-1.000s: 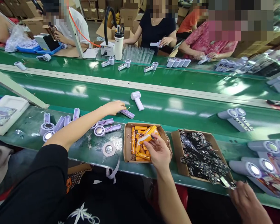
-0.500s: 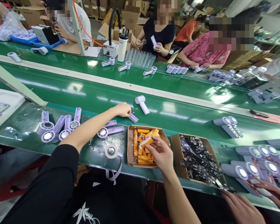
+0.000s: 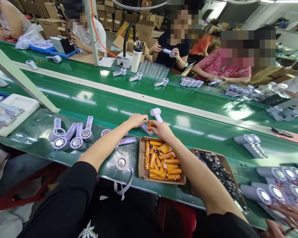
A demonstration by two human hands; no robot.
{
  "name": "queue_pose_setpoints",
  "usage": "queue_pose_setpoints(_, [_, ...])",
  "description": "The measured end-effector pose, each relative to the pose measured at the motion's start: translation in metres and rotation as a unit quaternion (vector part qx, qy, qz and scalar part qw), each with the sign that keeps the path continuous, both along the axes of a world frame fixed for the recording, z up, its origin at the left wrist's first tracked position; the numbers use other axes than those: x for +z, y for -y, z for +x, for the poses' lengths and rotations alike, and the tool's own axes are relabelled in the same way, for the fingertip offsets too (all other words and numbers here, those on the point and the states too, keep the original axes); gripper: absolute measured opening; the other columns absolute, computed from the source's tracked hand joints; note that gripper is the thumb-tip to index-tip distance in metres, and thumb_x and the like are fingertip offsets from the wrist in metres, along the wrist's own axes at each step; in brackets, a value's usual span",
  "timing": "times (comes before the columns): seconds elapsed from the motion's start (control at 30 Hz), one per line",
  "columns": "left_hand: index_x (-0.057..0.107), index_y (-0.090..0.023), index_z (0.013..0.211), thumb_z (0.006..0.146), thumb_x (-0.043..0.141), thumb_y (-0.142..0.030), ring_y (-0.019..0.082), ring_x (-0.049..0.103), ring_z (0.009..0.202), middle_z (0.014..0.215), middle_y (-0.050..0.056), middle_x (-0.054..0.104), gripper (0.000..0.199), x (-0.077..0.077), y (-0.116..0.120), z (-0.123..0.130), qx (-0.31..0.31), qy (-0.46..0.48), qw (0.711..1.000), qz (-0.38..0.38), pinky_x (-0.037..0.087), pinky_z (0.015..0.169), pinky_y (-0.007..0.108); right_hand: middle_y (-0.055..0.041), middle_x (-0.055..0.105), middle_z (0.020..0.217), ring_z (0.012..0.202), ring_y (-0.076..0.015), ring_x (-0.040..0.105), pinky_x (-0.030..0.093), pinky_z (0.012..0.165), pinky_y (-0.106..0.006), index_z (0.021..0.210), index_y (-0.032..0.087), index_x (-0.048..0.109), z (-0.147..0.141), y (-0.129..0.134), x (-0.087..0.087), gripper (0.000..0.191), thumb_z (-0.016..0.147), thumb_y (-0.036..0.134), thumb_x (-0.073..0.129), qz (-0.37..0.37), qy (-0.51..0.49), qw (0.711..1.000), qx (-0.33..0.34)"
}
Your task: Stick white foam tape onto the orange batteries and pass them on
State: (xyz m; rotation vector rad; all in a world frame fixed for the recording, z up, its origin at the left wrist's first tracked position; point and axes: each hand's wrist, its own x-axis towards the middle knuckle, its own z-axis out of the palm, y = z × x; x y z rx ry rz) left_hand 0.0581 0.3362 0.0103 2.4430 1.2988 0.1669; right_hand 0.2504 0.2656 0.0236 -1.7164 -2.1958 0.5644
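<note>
My left hand (image 3: 138, 120) is closed on a lavender handheld fan housing (image 3: 144, 127), whose open handle points towards me; my fingers hide its head. In my right hand (image 3: 162, 129) is an orange wrapped battery (image 3: 149, 127), at the open handle of that housing. Whether it sits fully inside I cannot tell. Just below, a cardboard box (image 3: 141, 162) holds orange batteries (image 3: 164, 162) with thin wires. Beyond my hands, another lavender fan (image 3: 155, 112) lies on the green belt. Several open fan housings (image 3: 71, 135) lie left of my left forearm.
A tape roll (image 3: 122, 162) lies near the table edge, its loose end hanging over. Right of the batteries stands a box of small circuit boards (image 3: 220, 165), partly behind my right forearm. Assembled fans (image 3: 263, 195) and a co-worker's hand (image 3: 288, 216) are at far right. Co-workers sit across the belt.
My right hand has moved up and away from the battery box with an orange battery, to the fan housing beside my left hand. The left hand stays on the housing. The view has shifted slightly.
</note>
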Motion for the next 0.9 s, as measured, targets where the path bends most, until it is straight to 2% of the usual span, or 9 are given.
queue_pose_setpoints(0.23, [0.071,-0.029,0.117,0.106,0.049,-0.035,0.024,0.073,0.112,0.124,0.004,0.078,0.025,-0.01,-0.005,0.014,0.011,0.012,1.0,-0.004,0.05,0.089,0.031,-0.0134,0.082,0.111,0.109,-0.0329,0.076,0.053,0.101,-0.04,0.141,0.026,0.071,0.0,-0.008,-0.003,0.043,0.098,0.031,0.067,-0.053,0.145,0.986,0.061])
queue_pose_setpoints(0.33, [0.071,-0.029,0.116,0.106,0.049,-0.035,0.024,0.073,0.111,0.121,0.005,0.079,0.025,-0.01,-0.003,0.019,0.015,0.01,1.0,-0.006,0.051,0.089,0.031,-0.0169,0.081,0.114,0.111,-0.0366,0.075,0.053,0.099,-0.044,0.131,0.023,0.076,-0.011,-0.019,-0.007,0.038,0.095,0.035,0.07,-0.076,0.173,0.979,0.071])
queue_pose_setpoints(0.43, [0.073,-0.029,0.113,0.104,0.052,-0.035,0.025,0.073,0.108,0.113,0.006,0.08,0.024,-0.006,0.002,0.019,0.02,0.008,1.0,-0.005,0.051,0.087,0.03,-0.0151,0.082,0.11,0.108,-0.0344,0.075,0.054,0.097,-0.039,0.118,0.023,0.081,-0.011,-0.029,-0.005,0.035,0.087,0.039,0.08,-0.089,0.175,0.978,0.067])
queue_pose_setpoints(0.53, [0.073,-0.027,0.116,0.104,0.05,-0.032,0.027,0.073,0.108,0.111,0.01,0.079,0.026,0.003,0.005,0.012,0.058,0.007,0.998,0.007,0.052,0.086,0.033,-0.0098,0.081,0.117,0.113,-0.0276,0.074,0.052,0.098,-0.031,0.127,0.025,0.077,0.011,-0.035,0.005,0.038,0.096,0.046,0.069,-0.071,0.158,0.985,0.025])
queue_pose_setpoints(0.6, [0.07,-0.025,0.123,0.105,0.046,-0.028,0.029,0.073,0.109,0.113,0.013,0.079,0.031,0.011,0.004,0.005,0.099,0.006,0.995,0.015,0.054,0.087,0.036,-0.0144,0.076,0.131,0.123,-0.0277,0.069,0.051,0.103,-0.034,0.141,0.02,0.068,0.032,-0.039,0.01,0.045,0.107,0.044,0.05,-0.048,0.154,0.986,-0.043])
queue_pose_setpoints(0.67, [0.064,-0.023,0.135,0.105,0.042,-0.025,0.029,0.071,0.113,0.124,0.016,0.076,0.037,0.023,0.004,-0.003,0.13,0.007,0.991,0.021,0.054,0.091,0.038,-0.0206,0.071,0.136,0.126,-0.0295,0.068,0.051,0.105,-0.041,0.145,0.013,0.062,0.051,-0.044,0.01,0.048,0.111,0.041,0.043,-0.046,0.158,0.98,-0.112])
queue_pose_setpoints(0.7, [0.059,-0.021,0.143,0.105,0.042,-0.023,0.029,0.069,0.119,0.135,0.017,0.072,0.042,0.029,0.006,-0.007,0.138,0.01,0.99,0.026,0.054,0.095,0.039,-0.0203,0.072,0.133,0.121,-0.029,0.069,0.053,0.104,-0.044,0.141,0.012,0.063,0.058,-0.046,0.009,0.046,0.111,0.042,0.046,-0.058,0.16,0.976,-0.135])
queue_pose_setpoints(0.8, [0.043,-0.021,0.159,0.104,0.046,-0.026,0.03,0.056,0.14,0.16,0.016,0.054,0.055,0.045,0.027,-0.028,0.128,0.016,0.99,0.049,0.049,0.11,0.041,-0.0091,0.075,0.115,0.1,-0.0219,0.073,0.059,0.093,-0.043,0.119,0.015,0.07,0.068,-0.05,0.001,0.035,0.105,0.046,0.064,-0.104,0.152,0.97,-0.157])
queue_pose_setpoints(0.9, [0.053,-0.026,0.154,0.101,0.06,-0.049,0.033,0.053,0.142,0.156,0.011,0.059,0.058,0.047,0.071,-0.066,0.089,-0.002,0.995,0.04,0.046,0.117,0.046,-0.0104,0.077,0.107,0.095,-0.0227,0.073,0.058,0.087,-0.037,0.112,0.013,0.072,0.066,-0.048,0.002,0.027,0.104,0.037,0.064,-0.099,0.128,0.975,-0.154])
